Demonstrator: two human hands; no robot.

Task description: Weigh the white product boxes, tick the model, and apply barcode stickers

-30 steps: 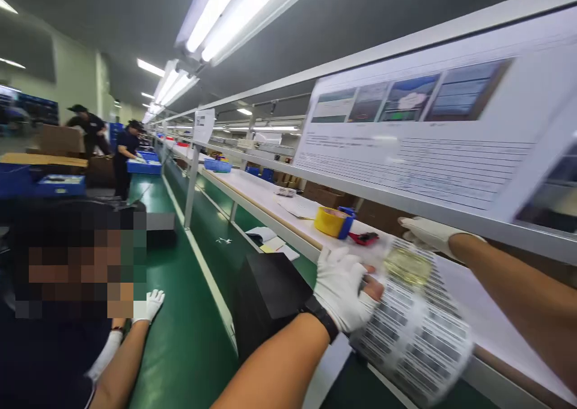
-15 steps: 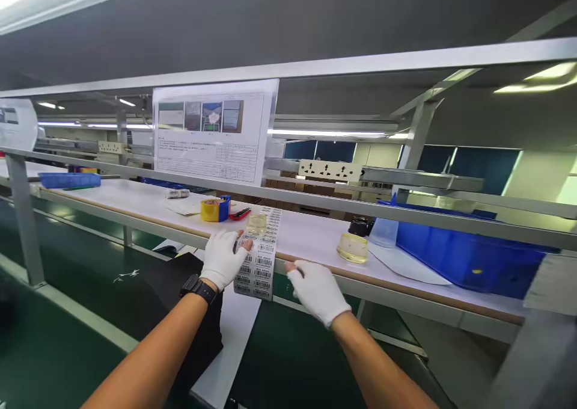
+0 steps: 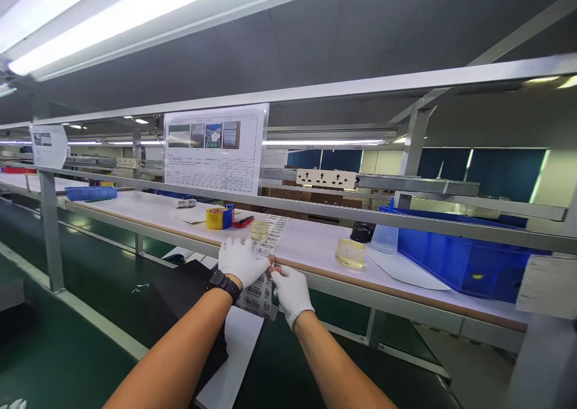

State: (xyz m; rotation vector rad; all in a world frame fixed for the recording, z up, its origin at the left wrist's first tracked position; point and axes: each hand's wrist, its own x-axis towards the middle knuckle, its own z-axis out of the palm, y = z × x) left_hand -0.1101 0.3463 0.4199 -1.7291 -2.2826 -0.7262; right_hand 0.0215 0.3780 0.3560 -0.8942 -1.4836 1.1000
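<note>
A long strip of barcode labels [image 3: 270,234] hangs over the front edge of the white shelf [image 3: 315,249], weighted by a small clear jar [image 3: 258,230]. My left hand [image 3: 242,260], in a white glove with a black watch at the wrist, lies on the strip with its fingers curled over it. My right hand [image 3: 291,287], also gloved, pinches at the strip's right edge just below the shelf lip. Both hands meet on the labels. Below them lie a black box [image 3: 180,295] and a white sheet [image 3: 234,349].
On the shelf stand a yellow tape roll in a blue dispenser [image 3: 219,218], a red tool [image 3: 243,221], a second clear jar [image 3: 350,253] and a blue bin [image 3: 464,252]. An instruction sheet [image 3: 214,148] hangs on the rail. The green conveyor [image 3: 67,349] runs below.
The view swung from the aisle and a nearby person to face the shelf. My right hand moved left onto the label strip, next to my left hand.
</note>
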